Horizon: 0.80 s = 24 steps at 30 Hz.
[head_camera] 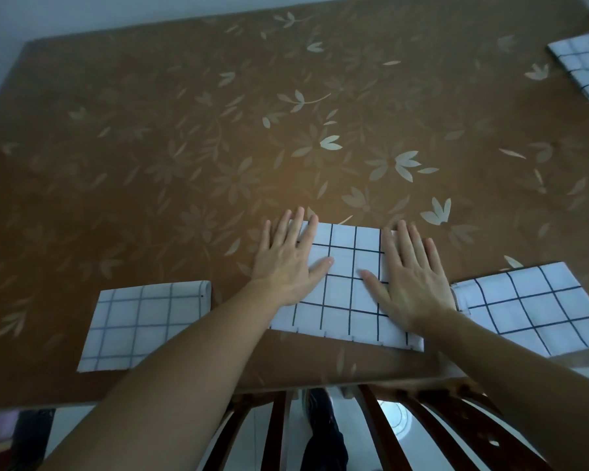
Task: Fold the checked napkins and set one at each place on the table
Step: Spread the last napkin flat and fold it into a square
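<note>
A folded white napkin with dark checks (346,294) lies near the table's front edge, straight ahead of me. My left hand (288,258) rests flat on its left side, fingers spread, partly over the tablecloth. My right hand (413,280) lies flat on its right side. Another folded checked napkin (140,326) sits to the left at the front edge. A third one (527,305) lies to the right, next to my right wrist. A further checked napkin (583,64) is at the far right edge of the table.
The table wears a brown cloth with pale flower print (218,147). A dark wooden chair back (381,426) stands below the front edge, with a white floor beneath it. A pale wall runs behind the table.
</note>
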{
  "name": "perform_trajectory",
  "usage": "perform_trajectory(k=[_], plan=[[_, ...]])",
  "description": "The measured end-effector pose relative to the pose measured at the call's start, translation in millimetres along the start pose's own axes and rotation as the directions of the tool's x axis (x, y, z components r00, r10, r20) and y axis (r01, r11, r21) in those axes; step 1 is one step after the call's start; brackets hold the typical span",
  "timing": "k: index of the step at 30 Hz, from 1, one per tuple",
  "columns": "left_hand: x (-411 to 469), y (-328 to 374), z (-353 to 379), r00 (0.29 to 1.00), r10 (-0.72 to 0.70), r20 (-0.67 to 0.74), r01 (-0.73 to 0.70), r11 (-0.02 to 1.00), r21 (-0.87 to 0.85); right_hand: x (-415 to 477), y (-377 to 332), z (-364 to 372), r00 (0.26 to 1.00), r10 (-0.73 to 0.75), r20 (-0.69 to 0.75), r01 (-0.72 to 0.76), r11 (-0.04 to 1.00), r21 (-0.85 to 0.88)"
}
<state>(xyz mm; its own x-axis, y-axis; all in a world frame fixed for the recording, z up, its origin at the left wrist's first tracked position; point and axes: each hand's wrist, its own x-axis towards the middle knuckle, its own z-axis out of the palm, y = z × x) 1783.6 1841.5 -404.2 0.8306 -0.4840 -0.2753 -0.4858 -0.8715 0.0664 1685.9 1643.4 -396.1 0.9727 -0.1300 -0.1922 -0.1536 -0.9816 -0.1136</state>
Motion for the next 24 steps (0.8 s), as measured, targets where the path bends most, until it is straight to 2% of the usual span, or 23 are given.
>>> perform_trajectory(k=[4, 10, 12, 14, 16, 18, 22, 24], plan=[[0, 0, 0, 1.000, 0.007, -0.004, -0.007, 1.000, 0.006, -28, 5, 4, 0.997, -0.070, 0.041, 0.071, 0.997, -0.021], [-1, 2, -3, 1.000, 0.005, 0.000, -0.005, 0.999, 0.043, -56, 5, 9, 0.996, -0.049, 0.078, 0.052, 0.998, -0.033], [-4, 7, -7, 1.000, 0.008, -0.029, -0.005, 0.994, 0.108, -58, 5, 8, 0.995, -0.049, 0.092, 0.052, 0.998, -0.034], [-13, 19, -12, 0.992, 0.073, -0.107, -0.058, 0.989, 0.136, -58, 4, 6, 0.993, -0.046, 0.108, 0.052, 0.997, -0.053], [-26, 36, -12, 0.968, 0.191, -0.164, -0.175, 0.979, 0.105, -57, 3, 3, 0.992, -0.041, 0.123, 0.051, 0.996, -0.078], [-40, 52, -8, 0.955, 0.247, -0.165, -0.245, 0.969, 0.030, -56, 2, 1, 0.988, -0.032, 0.152, 0.048, 0.994, -0.103], [-63, 61, 5, 0.965, 0.204, -0.166, -0.215, 0.976, -0.046, -57, 0, -3, 0.986, -0.036, 0.162, 0.049, 0.996, -0.078], [-72, 63, 10, 0.959, 0.208, -0.191, -0.221, 0.974, -0.046, -57, 0, -5, 0.997, -0.005, 0.083, 0.000, 0.998, 0.061]])
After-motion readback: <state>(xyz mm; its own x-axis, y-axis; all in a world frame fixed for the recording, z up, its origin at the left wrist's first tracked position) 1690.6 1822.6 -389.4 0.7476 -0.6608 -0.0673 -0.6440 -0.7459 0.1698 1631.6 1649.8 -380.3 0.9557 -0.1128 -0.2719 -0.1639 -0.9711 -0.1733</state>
